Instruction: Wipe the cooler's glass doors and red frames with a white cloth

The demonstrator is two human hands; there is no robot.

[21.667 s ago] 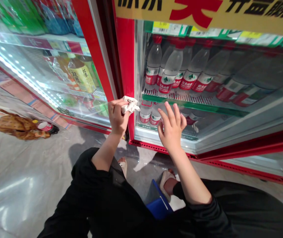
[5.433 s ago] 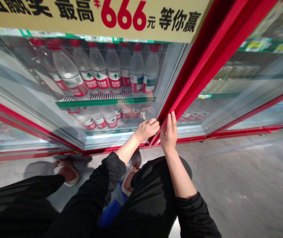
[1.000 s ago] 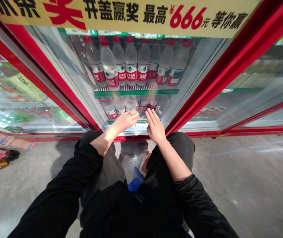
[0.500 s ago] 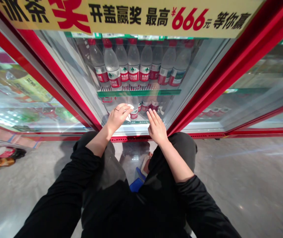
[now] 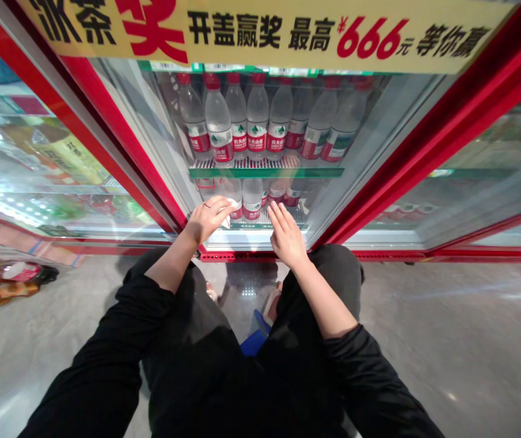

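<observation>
White cloth (image 5: 228,220) gripped bunched in left hand (image 5: 208,218), by lower part of fridge's glass door (image 5: 317,194), contact unclear; likely light, soft, limp, not fragile, best pinched at gathered middle; right hand (image 5: 286,234) open, fingers together, near same glass.

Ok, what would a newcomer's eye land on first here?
Probably the yellow banner across the top, with its big red 666. Below it, red-capped bottles crowd a green-edged shelf. Lower down, the left hand holds a white cloth, left of the open right hand.
</observation>
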